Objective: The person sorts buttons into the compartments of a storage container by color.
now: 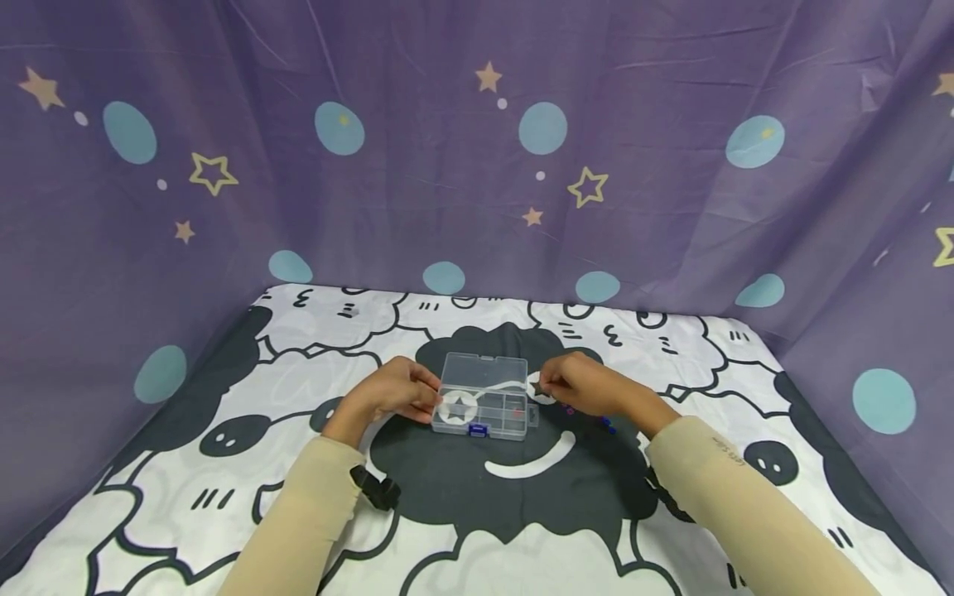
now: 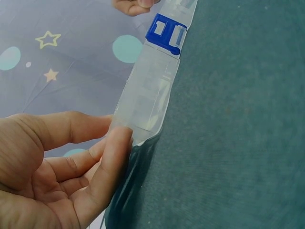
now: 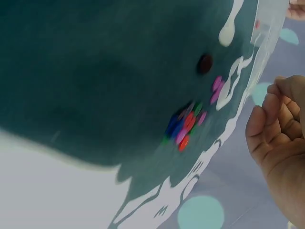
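A clear plastic compartment box (image 1: pixel 484 401) lies on the cloth with its lid raised at the back and a blue latch (image 2: pixel 166 34) at its front. At the box's left end, my left hand (image 1: pixel 402 391) pinches the corner between thumb and fingers. A small red piece (image 1: pixel 517 412) shows in a right-hand compartment. My right hand (image 1: pixel 585 383) is raised just right of the box, fingers curled, thumb tip close to the fingertips; no object shows between them. Below it in the right wrist view lies a small heap of coloured button-like discs (image 3: pixel 183 125).
A dark brown disc (image 3: pixel 205 63) and two pink discs (image 3: pixel 217 88) lie apart from the heap, nearer the box. The black-and-white cartoon cloth (image 1: pixel 514 488) covers the tabletop. Purple curtains (image 1: pixel 447 207) with stars and ovals hang at the back and sides.
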Available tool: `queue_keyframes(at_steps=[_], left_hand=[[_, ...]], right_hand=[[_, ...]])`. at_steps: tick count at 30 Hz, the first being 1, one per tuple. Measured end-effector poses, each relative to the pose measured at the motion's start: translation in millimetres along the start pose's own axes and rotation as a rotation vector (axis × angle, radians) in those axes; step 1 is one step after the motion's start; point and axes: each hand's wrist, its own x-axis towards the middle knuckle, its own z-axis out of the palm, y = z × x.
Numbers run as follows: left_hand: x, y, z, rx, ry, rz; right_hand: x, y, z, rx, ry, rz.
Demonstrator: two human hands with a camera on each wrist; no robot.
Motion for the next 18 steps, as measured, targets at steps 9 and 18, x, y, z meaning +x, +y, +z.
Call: queue_keyframes(at_steps=[9, 18], left_hand=[[1.1, -1.6, -0.6, 0.003, 0.007, -0.003], [0.9, -0.5, 0.0, -0.002, 0.003, 0.003]], right_hand=[[-22.0, 22, -13, -0.007, 0.004, 0.087], [-41.8, 47, -20, -0.092, -0.024, 0.116]])
